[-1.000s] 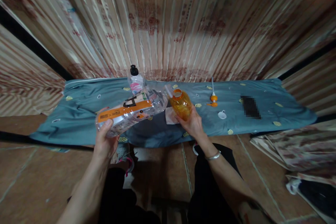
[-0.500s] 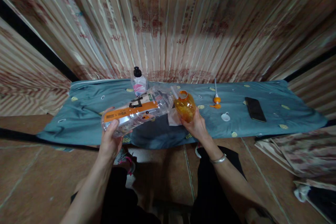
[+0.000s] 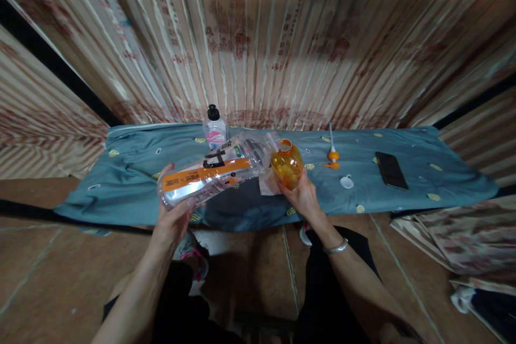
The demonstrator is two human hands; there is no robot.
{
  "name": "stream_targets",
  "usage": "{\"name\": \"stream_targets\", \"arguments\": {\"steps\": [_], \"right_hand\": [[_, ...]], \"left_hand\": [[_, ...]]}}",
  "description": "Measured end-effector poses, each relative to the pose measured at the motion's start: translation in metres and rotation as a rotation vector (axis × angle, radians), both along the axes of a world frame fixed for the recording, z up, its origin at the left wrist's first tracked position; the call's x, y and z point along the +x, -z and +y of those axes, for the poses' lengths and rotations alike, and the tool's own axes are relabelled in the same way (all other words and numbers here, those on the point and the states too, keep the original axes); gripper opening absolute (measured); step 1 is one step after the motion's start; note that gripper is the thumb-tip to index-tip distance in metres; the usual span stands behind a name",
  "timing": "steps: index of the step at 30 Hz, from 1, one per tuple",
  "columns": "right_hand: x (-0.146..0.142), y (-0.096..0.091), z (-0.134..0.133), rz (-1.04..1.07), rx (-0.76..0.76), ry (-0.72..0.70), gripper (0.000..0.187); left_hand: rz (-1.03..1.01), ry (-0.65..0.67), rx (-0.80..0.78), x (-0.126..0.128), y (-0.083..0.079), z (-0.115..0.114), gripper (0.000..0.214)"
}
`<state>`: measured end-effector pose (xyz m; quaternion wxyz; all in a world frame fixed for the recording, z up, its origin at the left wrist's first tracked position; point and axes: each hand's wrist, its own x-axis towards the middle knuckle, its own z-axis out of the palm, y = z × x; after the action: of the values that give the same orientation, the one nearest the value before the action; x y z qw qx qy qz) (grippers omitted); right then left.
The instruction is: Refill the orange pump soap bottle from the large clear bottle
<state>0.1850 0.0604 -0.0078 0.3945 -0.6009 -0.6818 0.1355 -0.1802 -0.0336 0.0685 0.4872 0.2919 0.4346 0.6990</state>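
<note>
My left hand (image 3: 174, 217) is wrapped round the base of a large clear plastic bottle (image 3: 209, 174) with an orange label. That bottle lies tilted in the air, its neck pointing right. In my right hand (image 3: 301, 193) is an amber bottle (image 3: 287, 164) with an uncovered orange-rimmed mouth, leaning a little. The clear bottle's neck is close beside the amber bottle's mouth; whether they touch I cannot tell. A whitish, paper-like piece (image 3: 268, 183) lies beneath the two necks. An orange pump head (image 3: 332, 157) with a pale tube rests on the cloth to the right.
A blue-green patterned cloth (image 3: 129, 183) covers the narrow bench. Behind the clear bottle stands a bottle with a black cap (image 3: 216, 130). A small white cap (image 3: 346, 181) and a dark phone (image 3: 391, 170) lie at the right. Striped curtains (image 3: 258, 37) hang behind.
Both bottles have shifted slightly right in view. My left thumb lies lower along the clear bottle. Both hands still hold their bottles.
</note>
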Motion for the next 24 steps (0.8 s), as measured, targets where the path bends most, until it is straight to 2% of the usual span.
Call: {"name": "stream_targets", "arguments": {"steps": [5, 9, 15, 21, 24], "right_hand": [[-0.003, -0.001, 0.0, 0.008, -0.009, 0.006, 0.085], [-0.003, -0.001, 0.0, 0.023, 0.005, -0.004, 0.082], [-0.001, 0.003, 0.0, 0.028, 0.013, -0.014, 0.081], [0.004, 0.002, 0.002, 0.029, -0.012, -0.045, 0.088], [0.003, -0.001, 0.001, 0.037, -0.021, -0.055, 0.089]], "left_hand": [[0.005, -0.006, 0.058, -0.003, 0.001, 0.004, 0.111], [0.007, -0.075, 0.087, 0.007, -0.006, 0.009, 0.107], [0.041, -0.106, 0.098, 0.014, -0.012, 0.014, 0.1], [0.06, -0.014, 0.111, 0.006, -0.012, 0.01, 0.106], [0.045, -0.1, 0.162, 0.006, -0.013, 0.007, 0.109]]}}
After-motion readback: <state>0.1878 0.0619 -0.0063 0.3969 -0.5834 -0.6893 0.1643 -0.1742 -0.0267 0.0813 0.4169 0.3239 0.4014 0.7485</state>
